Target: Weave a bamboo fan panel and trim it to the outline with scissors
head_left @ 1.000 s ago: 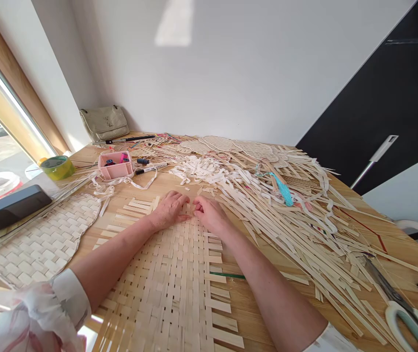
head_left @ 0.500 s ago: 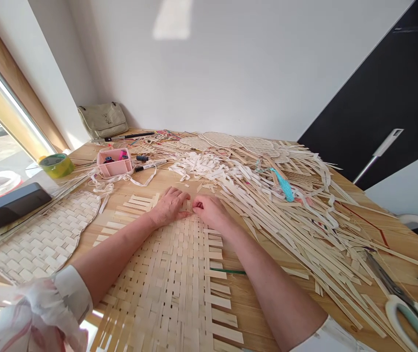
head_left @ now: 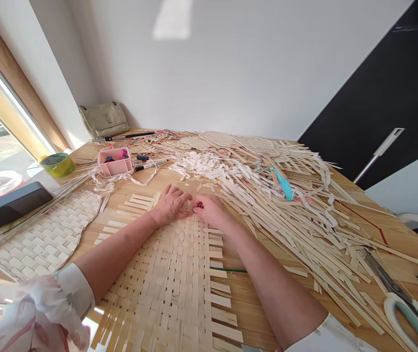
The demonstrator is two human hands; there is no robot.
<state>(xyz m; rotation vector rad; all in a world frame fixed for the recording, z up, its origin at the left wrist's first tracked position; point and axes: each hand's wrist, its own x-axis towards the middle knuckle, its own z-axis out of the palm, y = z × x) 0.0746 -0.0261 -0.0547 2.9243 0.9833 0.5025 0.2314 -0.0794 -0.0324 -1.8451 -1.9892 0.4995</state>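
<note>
A mat of pale flat strips (head_left: 172, 274) in a plain weave lies in front of me, loose strip ends jutting from its sides. At its far edge my left hand (head_left: 174, 203) rests with curled fingers, thumb and forefinger holding the weave. Just to the right, my right hand (head_left: 210, 210) pinches a strip end at that edge; the fingers hide most of it. The fingertips of both hands are close together. A green strip (head_left: 229, 270) pokes out from the mat's right side, under my right forearm.
Loose strips (head_left: 285, 234) and white ribbon (head_left: 209, 166) heap up on the right. Scissors (head_left: 403, 298) lie at the right edge. Leftward are a finished woven piece (head_left: 47, 234), a pink box (head_left: 115, 167), a tape roll (head_left: 57, 165), a black device (head_left: 12, 205) and a bag (head_left: 103, 120).
Both hands stay at the mat's far edge, almost unmoved. The left fingers have shifted very slightly. The view has tilted a little.
</note>
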